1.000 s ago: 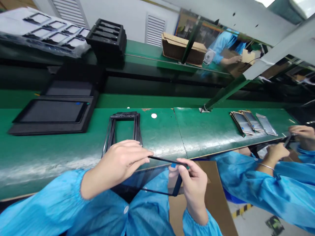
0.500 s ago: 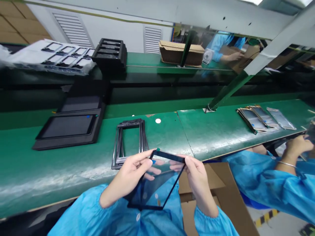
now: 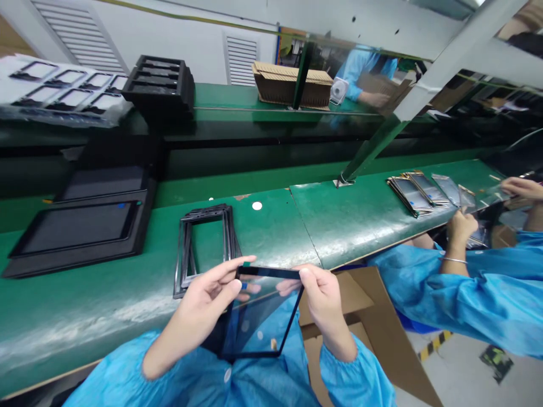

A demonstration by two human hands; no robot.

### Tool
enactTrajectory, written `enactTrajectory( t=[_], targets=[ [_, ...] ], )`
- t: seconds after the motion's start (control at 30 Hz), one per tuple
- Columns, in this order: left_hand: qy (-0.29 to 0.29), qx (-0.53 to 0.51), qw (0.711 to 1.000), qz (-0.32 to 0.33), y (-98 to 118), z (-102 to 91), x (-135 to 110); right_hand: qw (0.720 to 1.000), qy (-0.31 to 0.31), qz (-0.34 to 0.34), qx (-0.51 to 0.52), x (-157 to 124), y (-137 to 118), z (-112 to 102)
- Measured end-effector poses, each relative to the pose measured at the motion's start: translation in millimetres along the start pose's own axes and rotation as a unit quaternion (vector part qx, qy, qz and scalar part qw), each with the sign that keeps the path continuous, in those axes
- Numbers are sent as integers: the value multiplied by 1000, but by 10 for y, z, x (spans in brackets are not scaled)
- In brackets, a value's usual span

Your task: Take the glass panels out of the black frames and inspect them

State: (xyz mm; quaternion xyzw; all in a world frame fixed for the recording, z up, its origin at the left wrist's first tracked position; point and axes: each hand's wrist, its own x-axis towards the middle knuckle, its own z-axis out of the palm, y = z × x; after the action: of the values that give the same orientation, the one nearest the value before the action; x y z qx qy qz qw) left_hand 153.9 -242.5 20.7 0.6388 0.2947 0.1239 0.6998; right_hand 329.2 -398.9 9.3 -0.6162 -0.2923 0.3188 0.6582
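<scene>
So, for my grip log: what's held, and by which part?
A glass panel, by its top corners: left hand on one, right hand on the other.

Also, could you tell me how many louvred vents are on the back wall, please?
2. One vent is at top left; the other vent is just left of the cardboard boxes. More may be hidden.

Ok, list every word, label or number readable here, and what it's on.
No readable text anywhere in this view.
On the glass panel, held between the left hand and right hand: no print visible.
On the cardboard boxes at the back: no legible marking.
On the blue tab of the black tray: too small to read.
</scene>
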Motion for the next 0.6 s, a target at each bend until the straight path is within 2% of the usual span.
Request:
enactTrajectory(
  t=[0.07, 0.13, 0.17, 0.23, 0.3, 0.33, 0.4, 0.47, 0.53, 0.6],
  targets=[
    [-34, 123, 990, 67, 99, -3, 10, 997, -58, -16, -51, 1, -13, 63],
    [-97, 224, 965, 92, 187, 11, 27, 992, -97, -28, -76, 19, -14, 111],
    [-127, 244, 958, 82, 218, 18, 36, 993, -85, -34, -74, 33, -9, 109],
    [-141, 201, 969, 31, 246, 17, 48, 997, 3, -46, -67, 64, 19, 25],
    [-82, 94, 992, -22, 221, -14, 49, 990, 105, -55, -76, 82, 72, -143],
    [-42, 42, 998, -36, 192, -38, 46, 988, 127, -50, -76, 80, 104, -234],
    [20, -23, 999, -36, 113, -89, 40, 995, 99, -12, -32, 53, 169, -367],
    [44, -45, 998, -26, 31, -121, 37, 997, 57, 35, 29, 1, 211, -393],
    [54, -40, 998, -22, -20, -126, 38, 995, 68, 51, 56, -61, 227, -326],
    [77, 13, 997, 16, -16, -121, 41, 992, 107, 36, 51, -114, 227, -227]
  ],
)
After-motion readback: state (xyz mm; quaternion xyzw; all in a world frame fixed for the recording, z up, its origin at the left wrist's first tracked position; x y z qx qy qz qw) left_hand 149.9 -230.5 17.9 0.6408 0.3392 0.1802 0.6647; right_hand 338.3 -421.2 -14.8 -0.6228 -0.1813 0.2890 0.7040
